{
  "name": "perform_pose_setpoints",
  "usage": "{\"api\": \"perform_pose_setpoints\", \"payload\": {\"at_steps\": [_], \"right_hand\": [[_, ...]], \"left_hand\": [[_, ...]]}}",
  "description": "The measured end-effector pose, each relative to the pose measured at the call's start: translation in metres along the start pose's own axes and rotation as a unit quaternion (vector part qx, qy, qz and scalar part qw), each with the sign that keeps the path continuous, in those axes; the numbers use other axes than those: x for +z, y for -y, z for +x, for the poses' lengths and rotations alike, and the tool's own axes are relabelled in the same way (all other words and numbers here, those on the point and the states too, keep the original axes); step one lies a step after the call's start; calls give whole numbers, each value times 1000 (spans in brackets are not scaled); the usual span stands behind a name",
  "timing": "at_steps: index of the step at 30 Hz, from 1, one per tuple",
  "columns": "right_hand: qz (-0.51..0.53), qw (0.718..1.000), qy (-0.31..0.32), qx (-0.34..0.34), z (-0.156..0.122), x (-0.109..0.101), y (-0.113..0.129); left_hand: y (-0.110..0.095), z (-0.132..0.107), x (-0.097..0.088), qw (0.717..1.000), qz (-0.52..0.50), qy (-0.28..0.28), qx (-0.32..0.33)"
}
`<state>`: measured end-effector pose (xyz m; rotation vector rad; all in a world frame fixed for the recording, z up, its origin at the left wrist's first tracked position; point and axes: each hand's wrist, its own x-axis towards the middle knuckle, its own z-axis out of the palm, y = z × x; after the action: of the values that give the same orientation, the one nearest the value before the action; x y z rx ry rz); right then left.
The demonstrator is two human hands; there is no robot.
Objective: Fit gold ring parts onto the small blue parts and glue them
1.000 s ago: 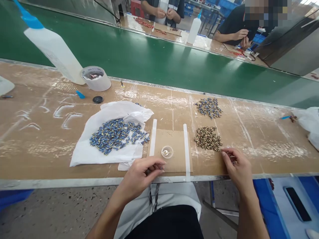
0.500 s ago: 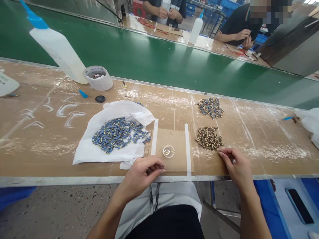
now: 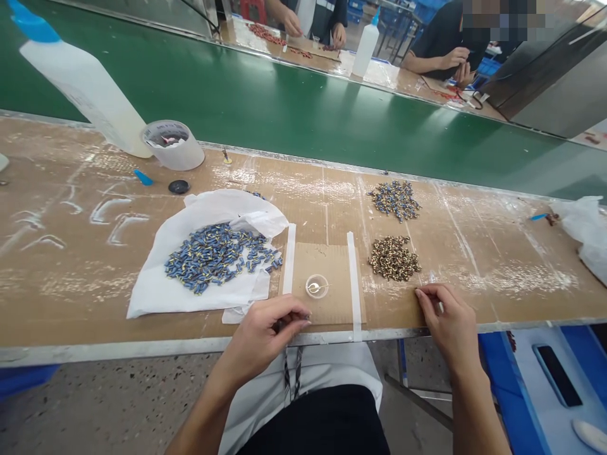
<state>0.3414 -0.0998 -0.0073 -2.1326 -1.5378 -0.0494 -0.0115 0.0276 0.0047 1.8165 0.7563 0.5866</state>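
My left hand [image 3: 272, 332] is at the table's front edge, its thumb and fingertips pinched together. Anything between those tips is too small to make out. Beside them stands a small clear cup [image 3: 317, 287] with whitish liquid and a thin stick in it, on a cardboard square [image 3: 334, 306]. To the right, my right hand [image 3: 448, 319] pinches thumb against index finger, and what it holds, if anything, cannot be made out. Just beyond it lies a pile of small gold-and-dark parts [image 3: 394, 259]. Many small blue-and-yellow parts [image 3: 213, 256] lie on a white sheet [image 3: 147, 287] at left.
Behind the gold pile is a pile of blue-and-gold parts [image 3: 395, 200]. A white bottle [image 3: 90, 95], tape roll [image 3: 177, 151] and black cap [image 3: 179, 187] stand at back left. A green belt [image 3: 284, 107] runs behind; co-workers' hands [image 3: 455, 63] are across it. A phone [image 3: 557, 374] lies lower right.
The whole view has shifted slightly. Both my hands keep nearly the same pose and place. Across the belt, one co-worker's hands have moved apart.
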Motion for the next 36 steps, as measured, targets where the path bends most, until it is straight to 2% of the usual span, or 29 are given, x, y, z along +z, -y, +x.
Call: {"api": "perform_pose_setpoints", "payload": {"at_steps": [4, 6, 10, 13, 16, 18, 22, 27, 30, 36], "right_hand": [[71, 994, 20, 80, 1, 6, 3], [99, 990, 21, 97, -1, 9, 6], [50, 997, 29, 51, -5, 12, 17], [17, 1000, -5, -1, -7, 13, 23], [45, 998, -35, -2, -11, 16, 31], [114, 993, -30, 25, -16, 19, 45], [310, 947, 54, 63, -26, 31, 93], [450, 876, 132, 109, -29, 45, 150], [493, 849, 162, 102, -29, 51, 163], [508, 839, 174, 85, -33, 54, 163]], "left_hand": [[-2, 1, 0, 1000, 9, 4, -4], [-3, 1, 0, 1000, 12, 4, -5], [-7, 1, 1, 1000, 8, -2, -3], [-10, -1, 1, 1000, 4, -8, -5], [-11, -1, 2, 1000, 2, -12, -4], [-11, -1, 2, 1000, 7, -14, 1], [-9, -1, 2, 1000, 14, -16, 19], [-9, 0, 2, 999, 31, -11, 38], [-9, 0, 4, 998, 43, -9, 44], [-10, 1, 8, 998, 55, -27, 35]]}}
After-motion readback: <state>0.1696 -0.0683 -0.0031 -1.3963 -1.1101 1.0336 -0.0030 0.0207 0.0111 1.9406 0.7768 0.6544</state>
